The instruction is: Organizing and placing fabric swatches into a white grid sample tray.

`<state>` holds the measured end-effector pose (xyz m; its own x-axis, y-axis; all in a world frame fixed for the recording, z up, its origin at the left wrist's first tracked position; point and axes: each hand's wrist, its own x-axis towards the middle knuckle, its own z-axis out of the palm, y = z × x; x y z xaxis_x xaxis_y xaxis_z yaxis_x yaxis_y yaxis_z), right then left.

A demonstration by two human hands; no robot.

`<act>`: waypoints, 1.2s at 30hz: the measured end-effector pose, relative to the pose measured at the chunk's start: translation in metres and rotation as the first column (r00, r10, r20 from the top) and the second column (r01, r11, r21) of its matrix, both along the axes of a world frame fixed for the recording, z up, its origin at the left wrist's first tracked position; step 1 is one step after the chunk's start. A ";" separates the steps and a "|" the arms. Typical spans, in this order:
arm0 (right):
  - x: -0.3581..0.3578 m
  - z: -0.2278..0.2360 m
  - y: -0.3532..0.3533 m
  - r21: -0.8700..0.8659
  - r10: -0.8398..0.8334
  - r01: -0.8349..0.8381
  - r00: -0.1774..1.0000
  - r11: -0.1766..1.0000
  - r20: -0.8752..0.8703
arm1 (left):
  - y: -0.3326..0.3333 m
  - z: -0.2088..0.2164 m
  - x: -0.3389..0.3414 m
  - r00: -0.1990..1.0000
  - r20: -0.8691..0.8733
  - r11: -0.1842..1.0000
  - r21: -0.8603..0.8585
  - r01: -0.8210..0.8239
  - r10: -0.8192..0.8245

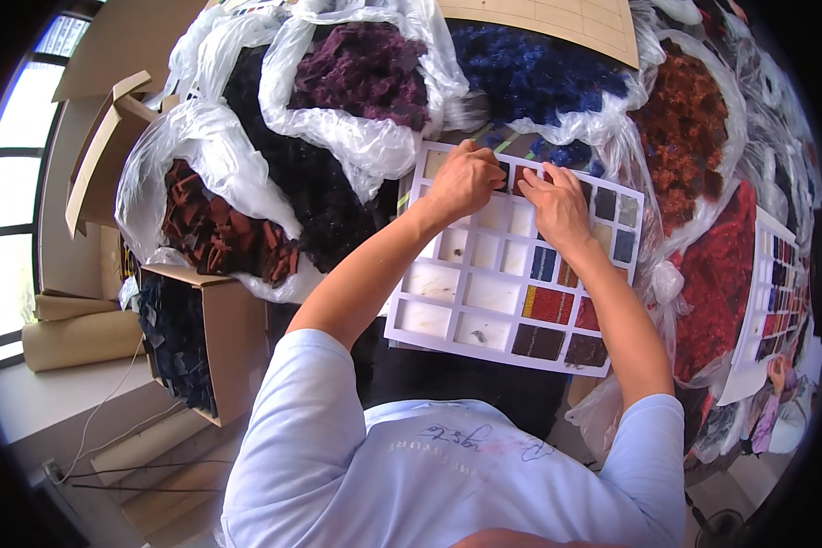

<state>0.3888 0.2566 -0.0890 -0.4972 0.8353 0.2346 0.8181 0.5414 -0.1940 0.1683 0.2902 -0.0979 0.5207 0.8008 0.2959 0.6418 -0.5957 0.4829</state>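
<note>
A white sample board (443, 340), divided into a grid of cells, lies tilted in front of me. Cells on its left and middle show bare backing, while the right and lower ones hold textured swatches in dark brown, blue, red and grey. At the far edge, my left hand (466, 185) is closed, its fingertips curled down beside a small dark patch; what they pinch is hidden. My right hand (557, 208) rests close by, its fingers stretched apart onto a dark red swatch (522, 177). A red and yellow striped swatch (548, 305) sits nearer me.
Plastic bags of loose fibre surround the board: purple (365, 73), blue (534, 68), rust (685, 128) and red (712, 279). Rust-brown scraps (215, 228) fill a bag at left, above a cardboard box (237, 342). Another swatch board (749, 320) and a person's hand (776, 373) are at right.
</note>
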 end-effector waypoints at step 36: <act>-0.125 0.006 0.100 -0.752 -0.584 0.052 0.666 0.657 -0.464 | -0.146 -0.006 -0.179 0.438 0.469 0.574 -0.196 -0.795 0.767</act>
